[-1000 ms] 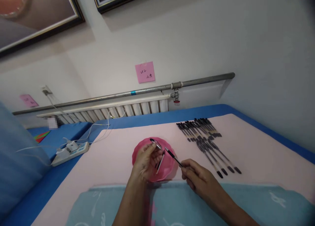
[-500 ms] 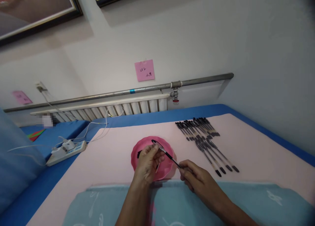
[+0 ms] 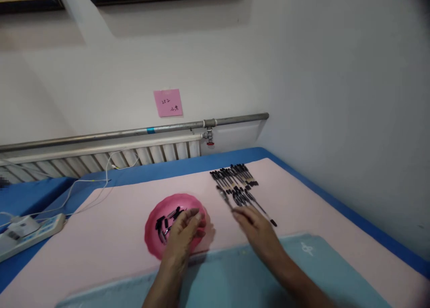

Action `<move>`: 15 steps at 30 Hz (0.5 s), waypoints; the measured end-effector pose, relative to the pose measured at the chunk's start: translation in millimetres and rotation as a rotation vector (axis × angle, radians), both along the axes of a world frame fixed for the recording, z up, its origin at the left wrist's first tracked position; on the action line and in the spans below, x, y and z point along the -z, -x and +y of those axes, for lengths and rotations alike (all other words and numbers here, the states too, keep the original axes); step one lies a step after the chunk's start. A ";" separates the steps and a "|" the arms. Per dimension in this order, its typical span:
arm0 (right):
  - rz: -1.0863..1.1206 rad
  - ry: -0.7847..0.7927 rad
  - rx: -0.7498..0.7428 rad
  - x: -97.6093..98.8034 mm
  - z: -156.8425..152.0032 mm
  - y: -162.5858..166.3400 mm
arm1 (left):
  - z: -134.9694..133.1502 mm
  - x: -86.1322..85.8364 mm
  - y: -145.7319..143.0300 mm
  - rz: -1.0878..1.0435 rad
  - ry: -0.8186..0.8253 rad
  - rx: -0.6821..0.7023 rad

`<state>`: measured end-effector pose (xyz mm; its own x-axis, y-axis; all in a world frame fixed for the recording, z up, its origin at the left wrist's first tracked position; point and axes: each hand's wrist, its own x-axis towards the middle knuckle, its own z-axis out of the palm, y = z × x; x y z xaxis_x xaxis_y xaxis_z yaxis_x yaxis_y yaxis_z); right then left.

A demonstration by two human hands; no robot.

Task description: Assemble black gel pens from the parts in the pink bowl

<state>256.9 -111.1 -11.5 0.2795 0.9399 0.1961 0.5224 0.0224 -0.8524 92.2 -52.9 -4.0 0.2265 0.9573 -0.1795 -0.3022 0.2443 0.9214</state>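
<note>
My right hand is closed on the lower end of a black-and-clear pen, whose dark end points up and to the left. The pen is slightly blurred. Close beyond that hand, more pens lie side by side in a back row and a shorter front group, partly hidden by the hand. Over the right side of a scalloped pink bowl hovers my left hand, its fingers loosely curled and apart, with nothing visible in them. Loose black and clear pen parts lie in the bowl.
A pink sheet covers the blue table, with a teal cloth along the near side. At left are a power strip and white cables. Behind stand a radiator and a pipe along the wall.
My left hand has let go of the pen. My right hand has carried it away from the bowl toward the laid-out pens. The view has turned right.
</note>
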 end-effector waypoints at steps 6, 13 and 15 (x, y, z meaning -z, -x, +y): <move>-0.490 0.251 0.418 -3.1 4.2 -91.1 | 8.7 3.4 15.9 0.016 0.048 -0.056; -0.623 0.406 0.418 1.5 10.2 -100.4 | 14.4 -2.4 32.7 -0.086 0.089 -0.169; -0.638 0.405 0.411 0.2 11.1 -97.1 | 17.2 -6.3 38.9 -0.065 0.078 -0.206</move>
